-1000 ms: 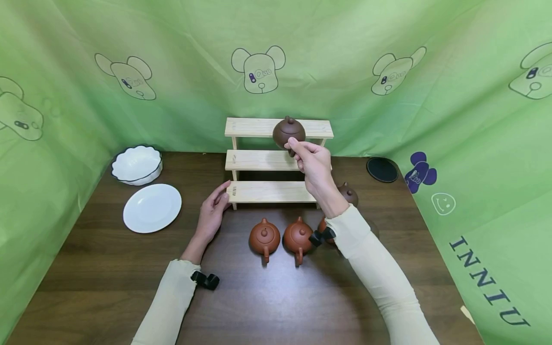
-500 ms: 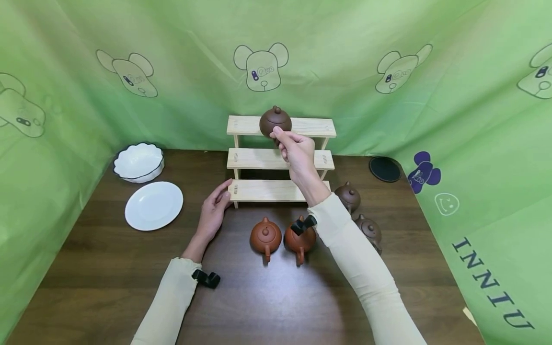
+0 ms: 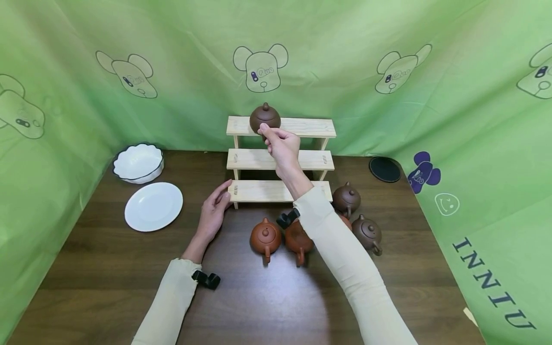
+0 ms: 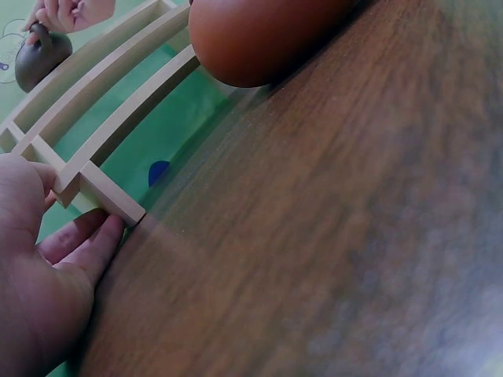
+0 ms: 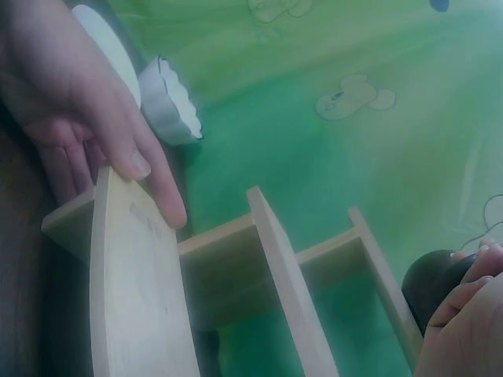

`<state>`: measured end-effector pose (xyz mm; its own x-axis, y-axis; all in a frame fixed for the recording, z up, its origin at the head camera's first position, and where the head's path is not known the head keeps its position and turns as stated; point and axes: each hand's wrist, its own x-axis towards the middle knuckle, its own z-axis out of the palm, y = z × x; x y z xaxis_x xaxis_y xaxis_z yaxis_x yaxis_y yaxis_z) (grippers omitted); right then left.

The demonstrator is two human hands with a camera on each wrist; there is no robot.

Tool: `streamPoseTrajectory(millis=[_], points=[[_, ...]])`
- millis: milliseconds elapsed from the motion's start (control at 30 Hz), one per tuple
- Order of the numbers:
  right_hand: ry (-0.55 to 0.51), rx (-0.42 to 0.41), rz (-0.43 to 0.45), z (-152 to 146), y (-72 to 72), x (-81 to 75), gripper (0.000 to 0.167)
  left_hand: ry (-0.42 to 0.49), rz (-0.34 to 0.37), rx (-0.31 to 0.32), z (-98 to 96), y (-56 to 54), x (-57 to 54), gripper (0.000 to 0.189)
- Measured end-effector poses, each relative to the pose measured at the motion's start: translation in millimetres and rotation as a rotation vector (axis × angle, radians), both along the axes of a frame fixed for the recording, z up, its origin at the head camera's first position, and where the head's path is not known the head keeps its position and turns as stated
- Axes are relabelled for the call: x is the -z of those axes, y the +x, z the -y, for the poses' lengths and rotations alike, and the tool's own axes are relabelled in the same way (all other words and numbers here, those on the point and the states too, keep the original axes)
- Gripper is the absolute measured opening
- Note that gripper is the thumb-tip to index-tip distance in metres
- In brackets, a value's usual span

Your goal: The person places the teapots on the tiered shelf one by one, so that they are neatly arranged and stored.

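My right hand [image 3: 284,151] pinches a dark brown clay teapot [image 3: 265,115] by its handle, upright at the top tier of a three-tier wooden display shelf [image 3: 271,190]. Whether the pot's base touches the board I cannot tell. At the lowest tier's left end, my left hand [image 3: 211,215] holds the shelf, thumb on the board and fingers [image 4: 94,243] by the leg. Two reddish clay teapots, the left one [image 3: 265,238] and the middle one [image 3: 296,237], stand in front of the shelf. My right sleeve mostly hides a third reddish teapot [image 3: 347,222].
Two more dark teapots, one farther back [image 3: 347,199] and one nearer [image 3: 367,234], stand right of the shelf. A black round coaster [image 3: 385,169] lies at the back right. On the left are a scalloped white bowl [image 3: 139,163] and a white plate [image 3: 153,207]. Green cloth surrounds the table.
My right hand has carried the dark teapot leftward and slightly back along the top tier. My left hand has stayed at the shelf's end.
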<state>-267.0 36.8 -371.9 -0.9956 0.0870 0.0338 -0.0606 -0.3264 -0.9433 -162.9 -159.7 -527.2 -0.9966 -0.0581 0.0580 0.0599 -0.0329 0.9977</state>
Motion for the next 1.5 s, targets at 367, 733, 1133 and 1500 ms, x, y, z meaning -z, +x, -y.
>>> streamPoseTrajectory(millis=[367,733,1133,1500], points=[[0.019,-0.001,0.024,10,-10.2,-0.8,0.02,-0.025,-0.041,-0.008,-0.8,1.0,1.4,0.043],[0.048,-0.049,0.025,8,-9.3,-1.3,0.02,-0.022,-0.067,-0.007,0.1,1.3,2.9,0.043],[0.064,-0.097,0.033,2,-9.0,-2.3,0.015,0.009,-0.022,0.026,16.9,-22.0,47.5,0.045],[0.071,-0.112,0.051,-4,-4.6,-2.7,0.013,0.03,-0.034,0.027,16.3,-20.8,45.0,0.043]])
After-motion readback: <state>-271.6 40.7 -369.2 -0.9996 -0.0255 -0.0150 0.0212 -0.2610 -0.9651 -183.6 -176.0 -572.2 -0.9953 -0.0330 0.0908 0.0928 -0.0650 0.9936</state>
